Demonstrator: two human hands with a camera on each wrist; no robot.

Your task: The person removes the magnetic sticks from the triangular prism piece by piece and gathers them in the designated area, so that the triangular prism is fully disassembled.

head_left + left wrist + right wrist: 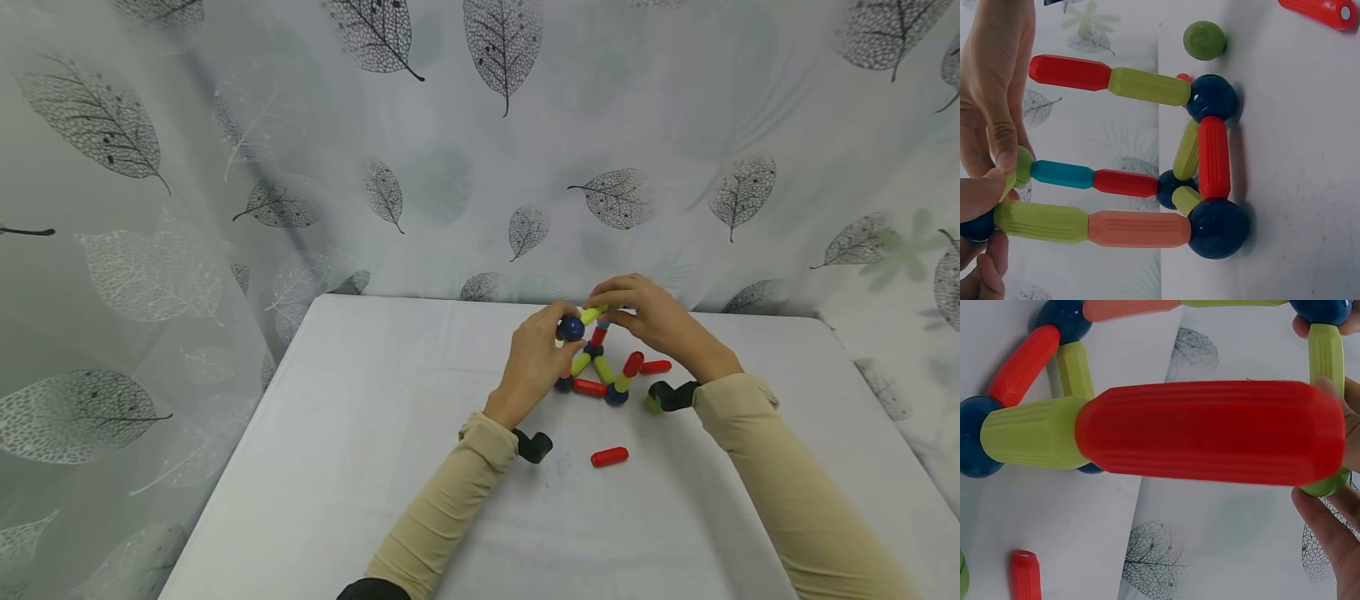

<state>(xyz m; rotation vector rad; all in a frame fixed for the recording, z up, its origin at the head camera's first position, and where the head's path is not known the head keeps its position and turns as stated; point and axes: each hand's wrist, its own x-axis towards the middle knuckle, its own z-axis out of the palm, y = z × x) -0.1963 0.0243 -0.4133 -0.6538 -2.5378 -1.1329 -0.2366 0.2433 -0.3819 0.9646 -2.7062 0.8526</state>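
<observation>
My left hand [531, 360] pinches a dark blue ball [571, 328] at the top of a peach rod [1139, 229] and green rod [1042, 222] joined end to end. My right hand [651, 321] holds a green ball [1023, 166] atop the teal rod [1063, 174] and red rod [1125, 183]. A short green rod [1327, 355] spans the two held balls. Below, rods and dark blue balls form a triangular base on the table. A third upright, green below and red rod [1210, 432] on top, stands with its upper end free.
On the white table [360, 433] lie a loose red rod [610, 457] at the front and another red rod [656, 367] beyond the triangle. A loose green ball [1204, 40] rests by my right wrist. A leaf-patterned cloth [450, 183] hangs behind.
</observation>
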